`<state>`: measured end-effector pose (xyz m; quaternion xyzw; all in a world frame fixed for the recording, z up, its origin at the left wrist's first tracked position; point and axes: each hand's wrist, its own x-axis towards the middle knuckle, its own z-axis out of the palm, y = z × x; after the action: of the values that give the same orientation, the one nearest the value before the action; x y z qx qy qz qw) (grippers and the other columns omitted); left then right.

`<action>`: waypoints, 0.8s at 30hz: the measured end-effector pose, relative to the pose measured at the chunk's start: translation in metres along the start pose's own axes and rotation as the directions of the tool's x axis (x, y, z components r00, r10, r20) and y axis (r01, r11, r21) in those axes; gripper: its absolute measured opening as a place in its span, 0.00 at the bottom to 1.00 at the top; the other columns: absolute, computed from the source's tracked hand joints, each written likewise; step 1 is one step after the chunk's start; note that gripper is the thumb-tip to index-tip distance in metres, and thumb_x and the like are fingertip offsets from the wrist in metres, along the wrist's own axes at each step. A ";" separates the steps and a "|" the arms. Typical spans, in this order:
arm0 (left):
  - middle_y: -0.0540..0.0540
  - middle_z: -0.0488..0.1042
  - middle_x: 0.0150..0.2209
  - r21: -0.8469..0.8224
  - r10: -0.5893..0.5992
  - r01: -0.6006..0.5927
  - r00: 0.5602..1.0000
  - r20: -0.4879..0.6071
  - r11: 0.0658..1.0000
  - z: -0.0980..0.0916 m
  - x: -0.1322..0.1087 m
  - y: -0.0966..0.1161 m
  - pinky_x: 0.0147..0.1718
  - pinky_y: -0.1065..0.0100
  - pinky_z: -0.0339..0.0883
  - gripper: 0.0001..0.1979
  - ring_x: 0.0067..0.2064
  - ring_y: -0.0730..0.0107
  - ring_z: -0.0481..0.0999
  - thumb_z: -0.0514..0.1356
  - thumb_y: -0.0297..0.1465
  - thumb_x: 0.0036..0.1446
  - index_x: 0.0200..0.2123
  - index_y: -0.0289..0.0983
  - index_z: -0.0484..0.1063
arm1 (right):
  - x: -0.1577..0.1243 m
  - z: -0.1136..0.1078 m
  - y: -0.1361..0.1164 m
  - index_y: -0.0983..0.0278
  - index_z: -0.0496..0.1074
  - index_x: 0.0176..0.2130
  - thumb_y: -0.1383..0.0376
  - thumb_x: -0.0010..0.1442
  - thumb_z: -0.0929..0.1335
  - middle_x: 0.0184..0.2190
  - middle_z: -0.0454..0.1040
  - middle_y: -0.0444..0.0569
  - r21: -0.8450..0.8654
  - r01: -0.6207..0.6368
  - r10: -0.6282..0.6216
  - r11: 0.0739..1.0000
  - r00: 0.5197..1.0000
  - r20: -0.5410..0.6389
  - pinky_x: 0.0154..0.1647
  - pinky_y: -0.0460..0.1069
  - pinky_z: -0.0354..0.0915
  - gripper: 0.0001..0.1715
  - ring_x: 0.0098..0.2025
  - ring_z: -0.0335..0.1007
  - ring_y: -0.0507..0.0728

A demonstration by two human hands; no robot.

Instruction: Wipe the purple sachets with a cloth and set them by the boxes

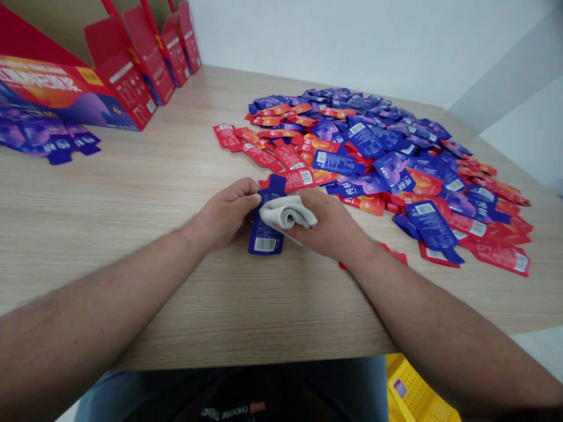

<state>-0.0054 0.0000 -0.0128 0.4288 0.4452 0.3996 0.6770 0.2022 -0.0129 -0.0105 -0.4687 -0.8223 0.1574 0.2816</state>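
Note:
A dark blue pouch with a white barcode label near its lower end is pinched between the thumb and fingers of my left hand. My right hand is closed around a rolled white cloth, which lies against the face of the pouch and covers part of it. Both hands are close together above the table, in front of the pile. Just behind them lies a red pouch with its barcode showing. Part of another red pouch shows from behind my right forearm.
A big heap of blue and red pouches spreads over the right side of the wooden table. Red and blue printed boxes stand open at the back left, with several blue pouches before them. Below right is a yellow basket.

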 end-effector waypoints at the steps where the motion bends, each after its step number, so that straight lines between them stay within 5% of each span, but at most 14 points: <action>1: 0.54 0.62 0.21 0.006 -0.005 0.005 1.000 0.011 1.000 0.000 0.000 0.000 0.20 0.73 0.56 0.07 0.21 0.75 0.63 0.59 0.27 0.56 0.30 0.40 0.61 | 0.000 0.000 0.000 0.62 0.76 0.42 0.54 0.61 0.72 0.39 0.79 0.50 -0.003 -0.024 0.024 1.000 0.999 -0.036 0.41 0.53 0.67 0.15 0.41 0.75 0.60; 4: 0.55 0.63 0.21 0.028 -0.006 0.005 1.000 0.026 1.000 0.000 0.000 0.000 0.20 0.74 0.57 0.07 0.21 0.76 0.63 0.59 0.28 0.56 0.30 0.40 0.61 | 0.001 0.000 -0.001 0.61 0.75 0.46 0.54 0.63 0.71 0.42 0.80 0.50 0.019 -0.069 0.070 0.997 0.993 -0.099 0.44 0.54 0.67 0.17 0.44 0.75 0.60; 8: 0.55 0.64 0.22 0.078 0.027 -0.029 0.999 0.033 0.997 0.000 0.000 -0.001 0.19 0.75 0.57 0.07 0.21 0.77 0.63 0.59 0.28 0.56 0.30 0.39 0.61 | -0.002 0.001 -0.004 0.61 0.74 0.40 0.57 0.57 0.74 0.38 0.79 0.49 0.006 0.047 -0.047 0.999 0.997 0.061 0.40 0.52 0.66 0.13 0.41 0.74 0.59; 13: 0.55 0.64 0.23 0.084 0.030 -0.035 0.998 0.061 0.996 -0.002 0.001 -0.004 0.21 0.74 0.61 0.08 0.23 0.76 0.65 0.60 0.29 0.56 0.30 0.39 0.61 | -0.001 0.002 -0.002 0.62 0.75 0.44 0.54 0.62 0.72 0.40 0.79 0.51 -0.044 -0.049 0.044 0.998 0.994 -0.104 0.42 0.53 0.65 0.16 0.42 0.74 0.60; 17: 0.55 0.64 0.23 0.099 0.038 -0.043 0.998 0.045 0.994 -0.001 0.001 -0.004 0.20 0.75 0.59 0.07 0.22 0.77 0.64 0.60 0.28 0.56 0.30 0.39 0.62 | -0.002 0.002 -0.004 0.61 0.74 0.40 0.57 0.59 0.73 0.37 0.77 0.48 -0.051 0.043 -0.041 0.998 0.999 0.032 0.40 0.51 0.64 0.12 0.40 0.72 0.59; 20: 0.55 0.64 0.23 0.080 0.014 -0.015 1.000 0.018 0.997 0.001 0.000 -0.003 0.21 0.74 0.61 0.07 0.22 0.76 0.65 0.59 0.28 0.56 0.30 0.40 0.61 | -0.005 0.002 -0.010 0.61 0.73 0.40 0.57 0.61 0.72 0.37 0.76 0.48 -0.066 0.025 -0.025 0.998 1.000 -0.014 0.41 0.51 0.63 0.11 0.41 0.71 0.59; 24: 0.55 0.62 0.21 0.088 0.036 -0.035 0.999 0.000 0.996 0.002 0.000 -0.003 0.18 0.75 0.54 0.07 0.20 0.78 0.61 0.58 0.27 0.57 0.30 0.39 0.61 | -0.008 0.002 -0.020 0.62 0.72 0.42 0.62 0.58 0.72 0.39 0.75 0.49 -0.099 0.147 -0.116 0.984 0.957 0.265 0.38 0.51 0.62 0.11 0.41 0.71 0.59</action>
<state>-0.0030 -0.0012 -0.0154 0.4656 0.4552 0.3921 0.6499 0.1905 -0.0301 -0.0048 -0.4040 -0.8893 0.1493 0.1539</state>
